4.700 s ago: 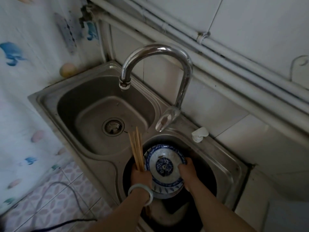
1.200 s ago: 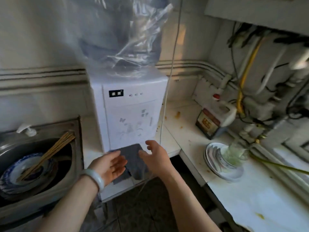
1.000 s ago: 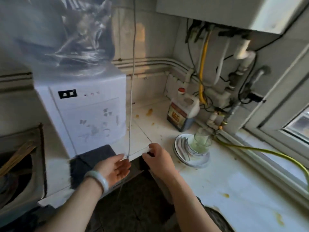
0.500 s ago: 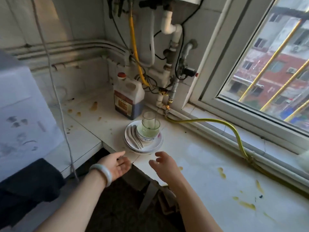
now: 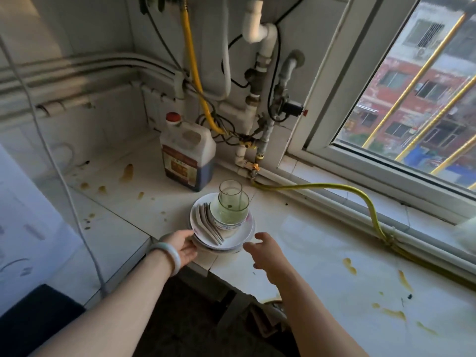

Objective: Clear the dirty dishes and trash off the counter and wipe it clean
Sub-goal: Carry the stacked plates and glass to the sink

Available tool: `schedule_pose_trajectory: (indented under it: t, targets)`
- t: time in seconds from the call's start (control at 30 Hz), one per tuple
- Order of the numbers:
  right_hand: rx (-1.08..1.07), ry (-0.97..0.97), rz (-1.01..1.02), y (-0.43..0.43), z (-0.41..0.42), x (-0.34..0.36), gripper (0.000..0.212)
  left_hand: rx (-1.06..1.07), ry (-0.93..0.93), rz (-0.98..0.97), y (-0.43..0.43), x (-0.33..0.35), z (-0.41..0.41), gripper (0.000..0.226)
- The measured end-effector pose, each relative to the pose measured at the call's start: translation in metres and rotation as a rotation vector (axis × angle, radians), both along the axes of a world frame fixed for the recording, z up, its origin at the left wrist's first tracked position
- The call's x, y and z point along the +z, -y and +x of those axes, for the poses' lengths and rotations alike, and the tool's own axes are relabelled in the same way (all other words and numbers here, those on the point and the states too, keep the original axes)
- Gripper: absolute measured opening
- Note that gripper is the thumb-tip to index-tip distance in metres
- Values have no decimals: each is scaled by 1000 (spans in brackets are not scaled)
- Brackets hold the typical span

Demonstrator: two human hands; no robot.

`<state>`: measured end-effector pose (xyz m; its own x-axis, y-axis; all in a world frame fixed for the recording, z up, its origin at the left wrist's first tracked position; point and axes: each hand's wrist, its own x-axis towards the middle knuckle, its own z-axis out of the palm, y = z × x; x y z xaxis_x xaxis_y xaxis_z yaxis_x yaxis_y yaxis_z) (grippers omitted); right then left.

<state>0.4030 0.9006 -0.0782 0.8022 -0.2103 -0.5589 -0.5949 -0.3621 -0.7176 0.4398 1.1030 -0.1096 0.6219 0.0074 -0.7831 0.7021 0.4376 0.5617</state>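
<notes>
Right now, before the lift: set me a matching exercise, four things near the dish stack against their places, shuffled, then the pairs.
1 glass
2 jug
3 yellow hose
4 left hand

A lies on the counter along the window frame
B touches the plates' left rim
C stands in the bowl on the plates
D stands behind the plates, by the pipes

Pairs: 1-C, 2-D, 3-A, 4-B.
</notes>
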Motion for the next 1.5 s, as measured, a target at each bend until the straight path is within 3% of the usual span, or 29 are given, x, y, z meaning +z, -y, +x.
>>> schedule_pose_trajectory:
  t: [0.23, 0.4, 0.57, 0.8, 0.93, 1.07, 1.23, 1.5]
  targets:
    - [-122, -7, 24, 8, 28, -17, 64, -44, -24, 20, -7, -10, 27, 26]
    - [-111, -45, 18, 17, 58, -33, 67, -135, -65, 81, -3, -11, 40, 2]
    - [-41, -106, 68, 21, 87, -46, 69, -204, -39, 212, -1, -21, 52, 8]
    - [75, -162, 119, 22, 115, -61, 29, -301, -31, 389, 0, -37, 69, 32]
    - [135, -192, 141, 23, 124, -69, 37, -336, -43, 387, 0, -39, 71, 32]
    - [151, -200, 198, 27, 126, -71, 23, -312, -32, 390, 2, -42, 70, 31]
    - [140, -203, 275, 29, 125, -74, 38, -288, -24, 400, 0, -61, 73, 44]
    - [112, -176, 224, 26, 124, -72, 22, -248, 23, 470, 5, -58, 66, 47]
